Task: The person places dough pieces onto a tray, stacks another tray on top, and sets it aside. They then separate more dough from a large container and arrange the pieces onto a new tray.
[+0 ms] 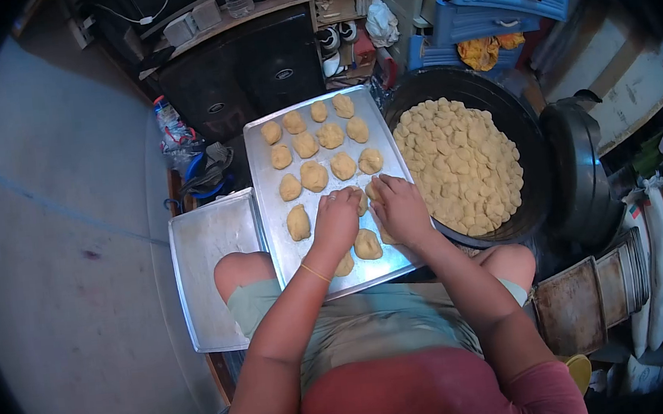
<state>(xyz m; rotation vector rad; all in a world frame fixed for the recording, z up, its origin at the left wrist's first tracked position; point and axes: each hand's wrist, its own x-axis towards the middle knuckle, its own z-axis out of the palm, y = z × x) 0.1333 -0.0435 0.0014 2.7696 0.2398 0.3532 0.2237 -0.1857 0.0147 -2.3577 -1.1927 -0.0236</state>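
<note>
Tan dough pcs (362, 201) btwn L grip (338, 216) & R grip (401, 207), both half-curled, hold unclear.

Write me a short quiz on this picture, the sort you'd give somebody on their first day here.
1. Where is the big heap of dough pieces?
A) in a blue drawer
B) in the round black tub
C) in a white sack

2. True or false: the person's left hand and right hand are both over the tray that carries spaced-out dough pieces.

3. Fill in the gap: a second tray lies on the person's ____ side.

Key: 1. B, in the round black tub. 2. True. 3. Left.
</note>
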